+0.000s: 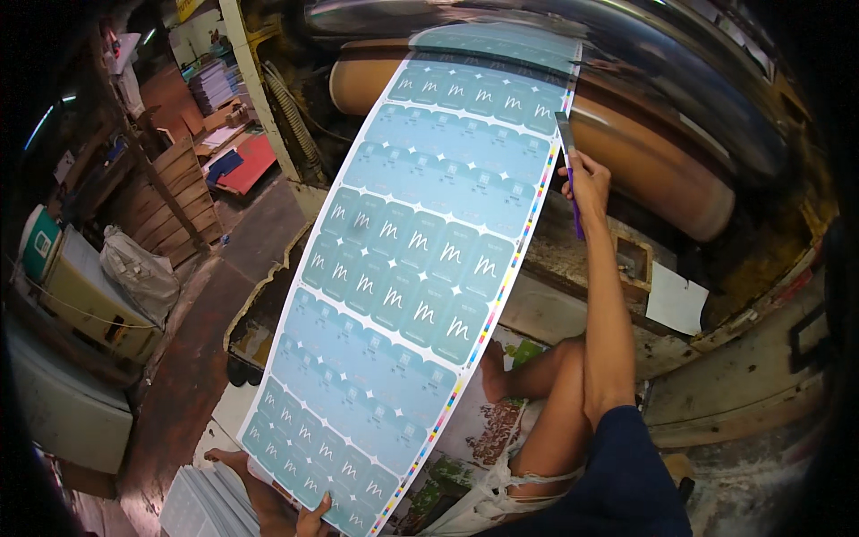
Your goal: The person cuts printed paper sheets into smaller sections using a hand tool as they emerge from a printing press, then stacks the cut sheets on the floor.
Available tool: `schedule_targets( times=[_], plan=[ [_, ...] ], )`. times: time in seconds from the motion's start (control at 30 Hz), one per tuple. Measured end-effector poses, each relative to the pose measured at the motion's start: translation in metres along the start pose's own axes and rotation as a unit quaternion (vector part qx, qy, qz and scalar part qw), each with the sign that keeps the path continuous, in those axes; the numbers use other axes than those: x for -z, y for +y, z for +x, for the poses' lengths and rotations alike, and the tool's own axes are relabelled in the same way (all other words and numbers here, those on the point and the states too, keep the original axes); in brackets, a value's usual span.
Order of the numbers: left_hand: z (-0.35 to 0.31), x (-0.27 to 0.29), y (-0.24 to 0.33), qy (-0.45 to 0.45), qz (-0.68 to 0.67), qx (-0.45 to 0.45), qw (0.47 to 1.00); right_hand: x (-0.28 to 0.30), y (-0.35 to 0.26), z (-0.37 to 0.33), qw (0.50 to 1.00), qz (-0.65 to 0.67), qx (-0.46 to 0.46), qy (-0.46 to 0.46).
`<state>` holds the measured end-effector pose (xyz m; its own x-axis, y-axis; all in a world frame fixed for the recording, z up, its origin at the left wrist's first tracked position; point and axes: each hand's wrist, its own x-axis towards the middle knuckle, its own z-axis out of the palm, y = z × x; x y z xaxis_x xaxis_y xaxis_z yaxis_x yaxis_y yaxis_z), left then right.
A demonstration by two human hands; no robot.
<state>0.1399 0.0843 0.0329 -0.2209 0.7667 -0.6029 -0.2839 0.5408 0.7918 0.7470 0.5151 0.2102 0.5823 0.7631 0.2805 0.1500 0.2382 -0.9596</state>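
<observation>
Sheet (438, 161): slopes from the rollers above down to the left hand below; printed blue and teal in rows, with white margins.
Right edge (490, 329): bordered by colour patches; runs just beside the tool near the top, apart from the right forearm (611, 313) lower down.
Left edge (315, 234): plain white; separated by a gap from the upright post (255, 89).
Left hand (311, 519): grasping the bottom of the sheet, thumb on top; cannot tell the state of the other fingers, hidden beneath.
Right hand (588, 186): clenched around the tool, close to the right edge.
Tool (575, 215): purple handle, flat grey end pointing upward; cannot tell whether touching or only near the sheet.
Brown roller (662, 170): lies behind the sheet, visible on both sides.
Steel cylinder (662, 45): spans the top, above the brown roller.
Ledge side: holds a wooden box (631, 284) and white paper (677, 300), right of the forearm.
Floor (201, 295): extends as a walkway left of the sheet.
Stack (192, 510): sits lower left, just beside the left leg (268, 501).
</observation>
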Motion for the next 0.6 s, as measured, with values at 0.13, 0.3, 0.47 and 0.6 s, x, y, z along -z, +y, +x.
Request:
schedule_targets(
  times=[0.13, 0.3, 0.47, 0.6],
  plan=[
    [-0.003, -0.005, -0.007, 0.016, -0.007, 0.002, 1.000, 0.013, 0.003, 0.001, 0.997, -0.035, 0.007, -0.072],
    [0.002, 0.016, 0.006, 0.059, -0.014, -0.040, 0.997, 0.017, -0.004, -0.002, 0.996, -0.058, 0.017, -0.065],
    [-0.010, 0.033, 0.004, 0.103, -0.019, -0.060, 0.993, 0.015, -0.017, 0.000, 0.857, -0.305, 0.413, 0.042],
    [-0.028, 0.032, -0.029, 0.130, -0.031, -0.034, 0.990, 0.013, -0.019, 0.003, 0.865, -0.340, 0.339, -0.146]
  ],
)
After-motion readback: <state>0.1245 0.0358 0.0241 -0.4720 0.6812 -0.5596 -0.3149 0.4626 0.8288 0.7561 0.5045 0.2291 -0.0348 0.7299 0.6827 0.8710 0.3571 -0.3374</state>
